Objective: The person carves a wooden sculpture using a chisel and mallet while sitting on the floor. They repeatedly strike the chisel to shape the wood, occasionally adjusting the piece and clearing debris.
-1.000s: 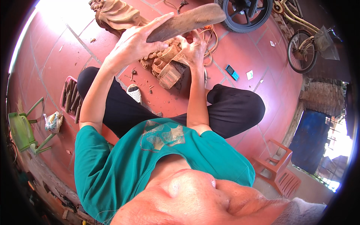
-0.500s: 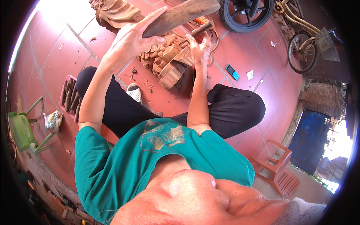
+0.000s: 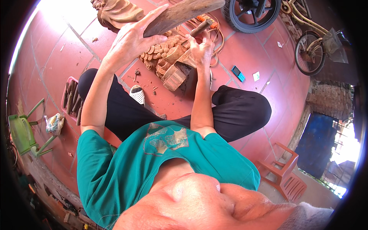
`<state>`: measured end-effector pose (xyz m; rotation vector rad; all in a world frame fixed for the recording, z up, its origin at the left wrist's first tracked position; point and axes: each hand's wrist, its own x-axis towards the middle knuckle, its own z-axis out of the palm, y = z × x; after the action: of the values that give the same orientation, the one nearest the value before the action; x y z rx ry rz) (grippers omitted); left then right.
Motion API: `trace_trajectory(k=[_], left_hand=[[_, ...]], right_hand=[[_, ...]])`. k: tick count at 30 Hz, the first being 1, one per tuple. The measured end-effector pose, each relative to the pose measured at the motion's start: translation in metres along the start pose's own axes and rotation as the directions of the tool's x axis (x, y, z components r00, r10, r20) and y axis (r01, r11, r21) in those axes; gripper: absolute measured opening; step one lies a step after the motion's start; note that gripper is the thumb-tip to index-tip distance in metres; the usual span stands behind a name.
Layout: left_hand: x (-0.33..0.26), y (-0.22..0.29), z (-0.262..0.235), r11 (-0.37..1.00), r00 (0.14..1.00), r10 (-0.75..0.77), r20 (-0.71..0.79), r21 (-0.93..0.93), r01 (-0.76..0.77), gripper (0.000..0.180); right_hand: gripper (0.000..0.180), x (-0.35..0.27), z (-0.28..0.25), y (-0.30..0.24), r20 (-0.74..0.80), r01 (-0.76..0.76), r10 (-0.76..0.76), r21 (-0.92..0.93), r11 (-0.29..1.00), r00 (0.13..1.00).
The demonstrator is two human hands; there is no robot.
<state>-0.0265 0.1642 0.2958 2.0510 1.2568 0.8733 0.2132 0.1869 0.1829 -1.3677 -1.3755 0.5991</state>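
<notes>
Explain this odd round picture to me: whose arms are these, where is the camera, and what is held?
The camera sits on a person's head and looks down, so its wide lens bends edges. The arms are that person's own. They sit cross-legged on a red tiled floor. The left hand grips a flat wooden mallet, raised. The right hand holds a chisel against a carved wooden block. Nearby lie a tray of chisels, a sandal, a small blue phone, and a bicycle.

Open-air woodcarving yard: red-tiled floor, tray of chisels, carved wooden figure, wood chips, parked bicycle.
</notes>
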Motion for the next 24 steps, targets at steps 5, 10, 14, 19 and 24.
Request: trace_trajectory(k=[5,10,14,19,24], left_hand=[[-0.002,0.008,0.003,0.998,0.998,0.047,-0.053,-0.046,-0.049,0.083],[-0.001,0.011,0.013,0.97,0.964,0.239,-0.117,0.073,-0.232,0.081],[-0.003,0.009,0.012,0.986,0.994,0.107,0.032,0.127,-0.11,0.081],[-0.004,0.019,0.005,0.982,0.991,0.122,-0.058,-0.134,-0.129,0.081],[-0.002,0.014,0.005,0.985,0.992,0.124,-0.01,0.122,-0.121,0.082]], right_hand=[[0.021,-0.001,0.002,-0.012,0.051,0.067,-0.066,-0.022,0.997,0.997],[0.02,-0.002,0.005,-0.02,0.052,0.144,-0.14,-0.088,0.986,0.989],[0.02,-0.001,0.003,-0.016,0.054,0.155,-0.151,-0.068,0.986,0.987],[0.021,-0.002,0.007,-0.012,0.084,0.157,-0.155,-0.013,0.987,0.984],[0.024,-0.001,0.008,-0.009,0.095,0.215,-0.208,-0.065,0.974,0.973]])
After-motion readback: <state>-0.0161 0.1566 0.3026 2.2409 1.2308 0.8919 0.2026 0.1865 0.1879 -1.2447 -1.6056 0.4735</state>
